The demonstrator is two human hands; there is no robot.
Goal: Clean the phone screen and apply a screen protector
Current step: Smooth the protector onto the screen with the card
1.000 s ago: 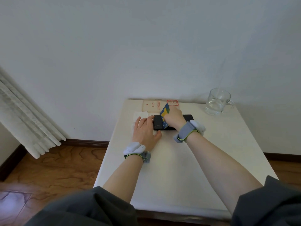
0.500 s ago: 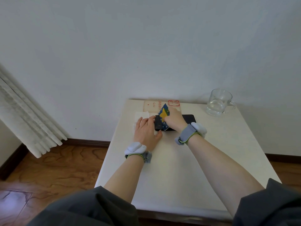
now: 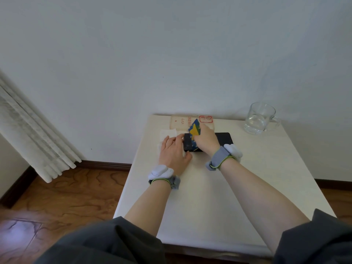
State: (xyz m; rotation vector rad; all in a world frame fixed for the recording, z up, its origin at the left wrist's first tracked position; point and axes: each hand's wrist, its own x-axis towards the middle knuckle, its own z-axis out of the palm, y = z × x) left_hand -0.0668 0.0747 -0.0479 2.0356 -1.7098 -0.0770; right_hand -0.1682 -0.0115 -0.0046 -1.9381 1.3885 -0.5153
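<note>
1. Curtain (image 3: 36,134): hangs at the far left, well apart from the work.

2. White tissue (image 3: 167,133): flat on the tabletop (image 3: 209,202), partly under the left fingers. Risk: lint carried onto the screen if it is dragged along.

3. Left hand (image 3: 174,152). Risk: if this brace eases off, the phone would likely skid leftward under the other hand's stroke. Pose: palm down, fingers straight and pointing away, tips at the phone's left end, thumb against its near corner. Grip slack, enclosing nothing.

4. Phone (image 3: 225,139): black, lying flat and crosswise toward the back of the tabletop, between the two hands, its middle hidden by the right hand. Whether a protector is already on it cannot be told.

5. Blue-and-yellow card (image 3: 194,129): tilted up, lower edge on the phone's left part. Risk: a steep, hard edge could scratch the screen or trap dust or bubbles.

6. Right hand (image 3: 206,140). Pose: knuckles up, wrist angled inward over the phone. Grip closed around the card, fingers curled.

7. Printed packet (image 3: 181,121): flat behind the phone, against the wall.

8. Glass mug (image 3: 260,119): holds some water, at the back right corner, well apart. Risk: a wide right-arm sweep could tip it.
</note>
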